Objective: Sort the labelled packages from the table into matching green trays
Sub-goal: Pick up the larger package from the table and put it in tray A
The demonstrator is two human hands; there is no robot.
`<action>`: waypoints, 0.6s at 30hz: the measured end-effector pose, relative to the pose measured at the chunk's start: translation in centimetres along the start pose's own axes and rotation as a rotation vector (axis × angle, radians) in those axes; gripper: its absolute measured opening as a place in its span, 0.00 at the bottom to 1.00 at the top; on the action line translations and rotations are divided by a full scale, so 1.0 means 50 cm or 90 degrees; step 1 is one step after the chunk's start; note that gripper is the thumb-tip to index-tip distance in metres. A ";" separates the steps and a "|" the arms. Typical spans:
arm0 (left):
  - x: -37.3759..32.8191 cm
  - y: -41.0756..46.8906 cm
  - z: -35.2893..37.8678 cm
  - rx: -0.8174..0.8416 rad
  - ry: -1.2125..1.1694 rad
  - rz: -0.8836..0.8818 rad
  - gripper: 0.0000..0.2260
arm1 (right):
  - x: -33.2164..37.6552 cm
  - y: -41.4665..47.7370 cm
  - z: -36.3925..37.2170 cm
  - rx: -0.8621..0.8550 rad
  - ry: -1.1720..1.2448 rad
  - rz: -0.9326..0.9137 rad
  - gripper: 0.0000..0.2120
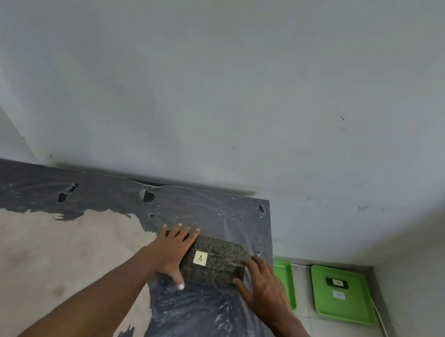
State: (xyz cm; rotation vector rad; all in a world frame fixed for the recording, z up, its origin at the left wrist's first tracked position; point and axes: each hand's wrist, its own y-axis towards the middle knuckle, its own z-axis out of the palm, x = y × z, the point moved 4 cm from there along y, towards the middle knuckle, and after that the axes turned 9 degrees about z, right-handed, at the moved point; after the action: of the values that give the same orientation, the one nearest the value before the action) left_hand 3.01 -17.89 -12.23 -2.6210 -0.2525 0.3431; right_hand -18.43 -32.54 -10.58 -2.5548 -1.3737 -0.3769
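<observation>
Dark patterned rectangular package [215, 263], yellow "A" label [200, 258], lying on torn plastic-covered table [191, 323]. Left hand [173, 251] and right hand [264, 285] flanking it, fingers spread, touching its ends. Green trays [341, 295] sitting floor-level at 3 o'clock.

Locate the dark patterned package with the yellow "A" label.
Head view: the dark patterned package lies near the table's right edge, between left hand and right hand, both touching it.
</observation>
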 end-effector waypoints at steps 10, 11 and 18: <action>-0.136 0.070 -0.039 -0.143 0.046 -0.037 0.60 | -0.141 0.006 -0.072 0.012 0.060 0.000 0.25; -0.163 0.085 -0.047 -0.163 0.048 -0.042 0.60 | -0.163 0.005 -0.085 0.012 0.071 0.003 0.26; -0.389 0.196 -0.107 -0.265 0.075 -0.047 0.59 | -0.352 -0.042 -0.185 -0.015 0.190 0.009 0.23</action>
State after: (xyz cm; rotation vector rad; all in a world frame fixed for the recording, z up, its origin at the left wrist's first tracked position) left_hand -12.83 -33.34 -8.59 -3.0159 -0.4175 0.1185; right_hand -30.68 -48.02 -7.42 -2.4034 -1.2464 -0.7412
